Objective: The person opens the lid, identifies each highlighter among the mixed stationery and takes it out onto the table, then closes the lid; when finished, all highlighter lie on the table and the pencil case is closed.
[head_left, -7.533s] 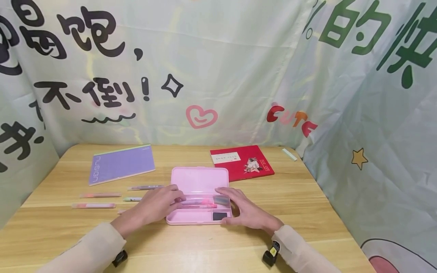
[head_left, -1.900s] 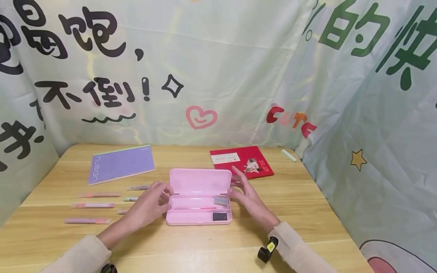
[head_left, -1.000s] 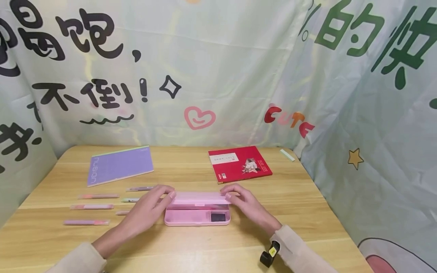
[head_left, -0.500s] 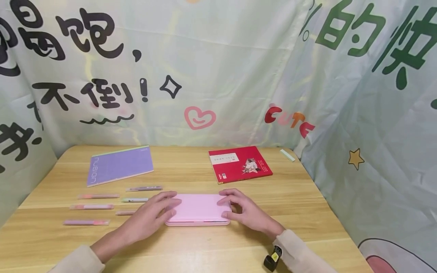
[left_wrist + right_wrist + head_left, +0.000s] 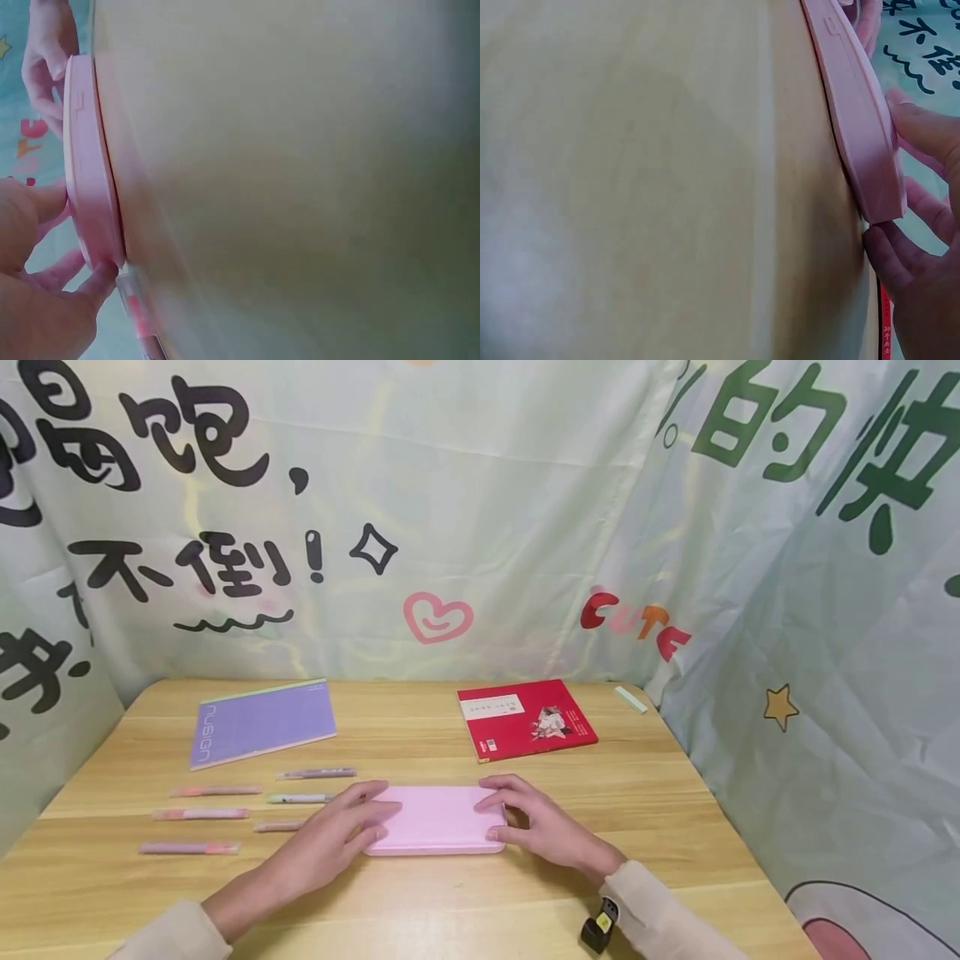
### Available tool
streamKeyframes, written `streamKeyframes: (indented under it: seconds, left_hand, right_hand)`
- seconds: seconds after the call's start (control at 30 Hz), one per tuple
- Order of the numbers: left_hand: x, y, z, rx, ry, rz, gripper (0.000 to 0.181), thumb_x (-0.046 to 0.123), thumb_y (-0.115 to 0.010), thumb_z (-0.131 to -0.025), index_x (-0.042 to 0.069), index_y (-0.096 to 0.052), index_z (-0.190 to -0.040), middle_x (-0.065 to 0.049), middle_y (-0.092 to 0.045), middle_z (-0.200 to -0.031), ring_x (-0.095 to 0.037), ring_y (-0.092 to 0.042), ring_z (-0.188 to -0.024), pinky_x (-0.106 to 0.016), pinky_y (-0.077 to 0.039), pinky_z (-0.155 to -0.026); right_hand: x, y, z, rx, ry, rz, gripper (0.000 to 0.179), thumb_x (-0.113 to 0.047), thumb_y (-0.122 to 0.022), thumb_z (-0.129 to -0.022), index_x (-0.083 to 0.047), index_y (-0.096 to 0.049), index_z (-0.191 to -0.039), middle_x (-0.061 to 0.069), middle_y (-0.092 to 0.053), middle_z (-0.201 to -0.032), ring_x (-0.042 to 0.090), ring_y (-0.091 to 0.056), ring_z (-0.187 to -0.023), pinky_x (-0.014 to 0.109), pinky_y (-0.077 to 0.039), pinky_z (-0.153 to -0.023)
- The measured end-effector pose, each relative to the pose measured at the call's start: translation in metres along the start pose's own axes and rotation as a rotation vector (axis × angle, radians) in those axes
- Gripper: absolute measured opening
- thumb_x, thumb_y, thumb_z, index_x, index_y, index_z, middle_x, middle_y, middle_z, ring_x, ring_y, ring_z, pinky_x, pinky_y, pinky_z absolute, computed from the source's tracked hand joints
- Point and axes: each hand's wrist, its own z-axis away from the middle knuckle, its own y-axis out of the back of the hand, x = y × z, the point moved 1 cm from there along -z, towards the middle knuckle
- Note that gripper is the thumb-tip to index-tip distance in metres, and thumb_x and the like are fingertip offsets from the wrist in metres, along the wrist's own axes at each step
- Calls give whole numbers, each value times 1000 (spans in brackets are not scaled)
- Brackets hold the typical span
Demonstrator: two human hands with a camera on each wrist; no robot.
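A pink pencil case (image 5: pixel 438 822) lies on the table with its lid down, so its contents are hidden. My left hand (image 5: pixel 326 835) grips the left end, thumb at the front corner and fingertips over the lid. At the opposite end, my right hand (image 5: pixel 543 822) holds the case in much the same way, its fingers bent over the lid's edge. In the left wrist view, the pencil case (image 5: pixel 91 165) stands between both hands; the right wrist view shows thumb and fingers about the end of the case (image 5: pixel 859 127).
Several pens lie left of the case, among them a pink-purple one (image 5: pixel 189 848) and a grey one (image 5: pixel 318 773). Behind are a purple notebook (image 5: pixel 264 725) and a red book (image 5: pixel 528 720). A small pale strip (image 5: pixel 631 699) lies at the back right corner. Printed cloth (image 5: pixel 510 527) hangs behind.
The pencil case's lid has come down from upright to flat, both hands moving with it. A pink-purple pen, absent from the table's left in the oldest frame, now lies there. Books have stayed put.
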Motion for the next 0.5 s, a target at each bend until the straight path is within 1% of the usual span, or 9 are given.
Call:
streamKeyframes:
  seconds: [0.17, 0.23, 0.3, 0.37, 0.4, 0.43, 0.5]
  left_hand:
    - [0, 0, -2, -8, -13, -5, 36, 20, -67, -110, 18, -70, -145, -12, -50, -166, -30, -67, -133, -53, -56, -110]
    - [1, 2, -3, -6, -22, -8, 35, 20, -67, -109, 17, -71, -144, -12, -51, -166, -30, -68, -132, -53, -56, -110]
    - [0, 5, -4, 8, -46, -25, 35, 20, -68, -109, 16, -72, -143, -14, -53, -164, -35, -64, -137, -57, -54, -112]
    - [-1, 12, -6, 35, -58, -36, 33, 21, -68, -109, 16, -72, -142, -15, -55, -162, -40, -62, -139, -62, -53, -111]
    - [-2, 17, -7, 50, -48, -34, 33, 22, -67, -110, 16, -72, -142, -15, -56, -161, -42, -60, -141, -64, -53, -111]
    - [-4, 24, -7, 61, -31, -26, 33, 23, -66, -111, 17, -71, -143, -15, -56, -161, -43, -60, -141, -64, -54, -109]
    - [-10, 39, -8, 92, 3, -29, 34, 25, -63, -112, 16, -69, -144, -15, -55, -162, -46, -57, -142, -68, -51, -110]
  right_hand:
    - [0, 2, 1, 8, -3, -1, 34, -30, -84, -97, -34, -75, -129, -3, -50, -163, 29, -44, -152, 66, -34, -128]
    - [1, 2, 1, 21, 13, 1, 34, -31, -83, -98, -32, -75, -131, -1, -51, -163, 29, -48, -150, 63, -39, -126]
    - [1, 5, 1, 49, 55, -3, 34, -28, -81, -101, -27, -74, -134, 3, -52, -163, 30, -52, -147, 59, -46, -123]
    - [0, 11, 1, 97, 99, -1, 35, -25, -78, -103, -22, -72, -137, 7, -54, -162, 31, -55, -145, 55, -52, -117]
    - [0, 16, 1, 124, 125, 1, 36, -22, -76, -104, -19, -70, -139, 10, -56, -160, 32, -57, -143, 55, -55, -113]
    - [-1, 21, 1, 151, 143, 8, 37, -21, -75, -105, -17, -69, -141, 11, -57, -159, 32, -58, -142, 55, -56, -112]
    - [-3, 33, 1, 210, 158, 31, 38, -19, -74, -106, -16, -67, -143, 9, -61, -155, 31, -58, -142, 58, -56, -110]
